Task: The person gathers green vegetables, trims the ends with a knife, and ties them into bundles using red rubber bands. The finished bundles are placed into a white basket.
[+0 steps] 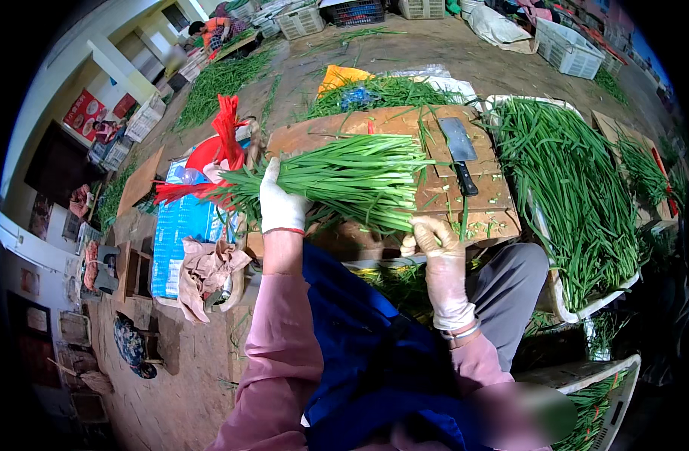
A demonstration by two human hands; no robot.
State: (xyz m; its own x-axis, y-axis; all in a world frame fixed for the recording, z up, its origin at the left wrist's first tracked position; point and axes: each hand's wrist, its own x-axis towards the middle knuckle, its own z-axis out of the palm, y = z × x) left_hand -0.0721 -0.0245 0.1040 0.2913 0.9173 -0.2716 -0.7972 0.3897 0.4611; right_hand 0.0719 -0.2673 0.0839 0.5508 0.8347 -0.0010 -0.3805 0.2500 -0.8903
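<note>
My left hand, in a white glove, grips a thick bunch of garlic chives around its leafy part. The pale cut ends point right, over a worn wooden board. My right hand, in a thin, stained glove, has its fingers curled at the bunch's lower stem ends. Whether it pinches a stem there is too small to tell. Beyond the stem ends, a cleaver with a black handle lies flat on the board, its handle towards me. Trimmed bits of chive are scattered around it.
At right stands a white crate heaped with loose chives. Red ties and a blue printed box sit left of the board. Crumpled brown paper lies nearer me. Another crate is at lower right. A person sits far off.
</note>
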